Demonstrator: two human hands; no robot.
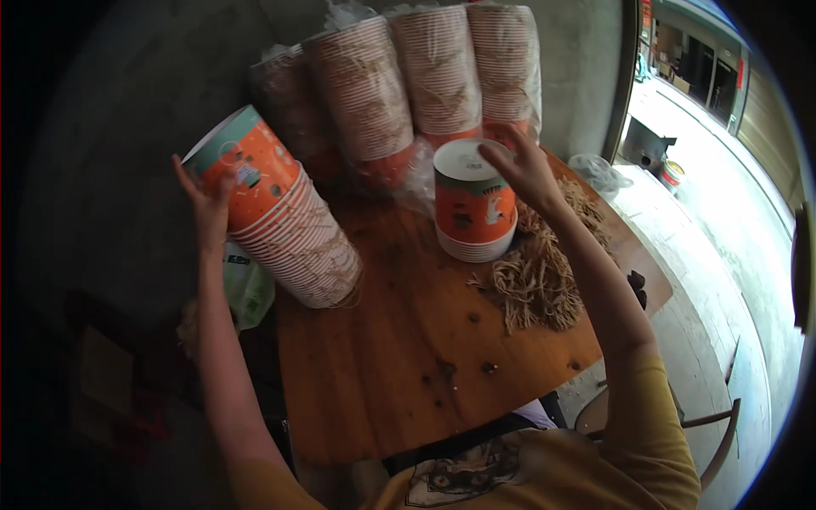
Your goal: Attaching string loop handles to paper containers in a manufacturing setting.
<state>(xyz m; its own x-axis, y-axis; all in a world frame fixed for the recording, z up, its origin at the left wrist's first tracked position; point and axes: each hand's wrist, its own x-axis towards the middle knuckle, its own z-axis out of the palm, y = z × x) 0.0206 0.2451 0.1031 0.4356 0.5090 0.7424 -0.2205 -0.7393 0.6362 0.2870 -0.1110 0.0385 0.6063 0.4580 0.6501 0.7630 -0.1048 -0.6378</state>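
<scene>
My left hand (208, 200) grips the upper part of a tall stack of nested paper tubs (293, 229), orange with a green band. The stack leans to the upper left, its lower end on the wooden table (382, 365), thin tan strands clinging around it. A shorter stack of the same tubs (476, 208) stands upside down on the table, white base up. Over its top right edge is my right hand (520, 166), thumb and fingers apart; whether it touches the tub is hard to tell.
Several tall tub stacks (438, 72) in clear plastic stand at the table's back against the wall. A heap of tan strands (544, 285) lies right of the short stack. A green-and-white bag (248, 285) hangs left of the table; a chair (722, 433) stands at lower right.
</scene>
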